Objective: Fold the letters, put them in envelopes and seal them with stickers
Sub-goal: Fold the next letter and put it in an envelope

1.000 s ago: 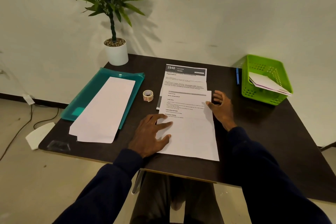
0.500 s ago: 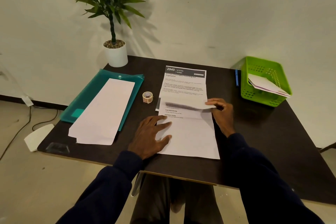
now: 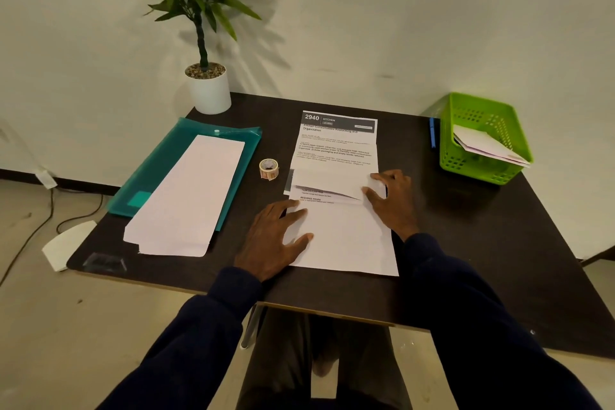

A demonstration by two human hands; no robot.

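A white letter [image 3: 346, 236] lies on the dark table in front of me. Its top part [image 3: 327, 181] is folded over toward me, blank side up. My right hand [image 3: 391, 198] pinches that flap at its right corner. My left hand [image 3: 274, 240] lies flat, fingers spread, on the letter's lower left. A second printed letter [image 3: 337, 143] headed "2940 KITCHEN" lies just beyond. A sticker roll [image 3: 268, 169] stands left of the letters. A stack of long white envelopes [image 3: 188, 200] rests on a teal folder [image 3: 159, 170].
A green basket [image 3: 482, 140] at the back right holds sealed envelopes [image 3: 486, 145]. A blue pen [image 3: 432, 131] lies beside it. A potted plant [image 3: 208, 83] stands at the back left corner. The table's front edge [image 3: 332, 309] is near my lap.
My right hand has taken the letter's top right corner and folded the top part down toward me. My left hand has stayed flat on the sheet.
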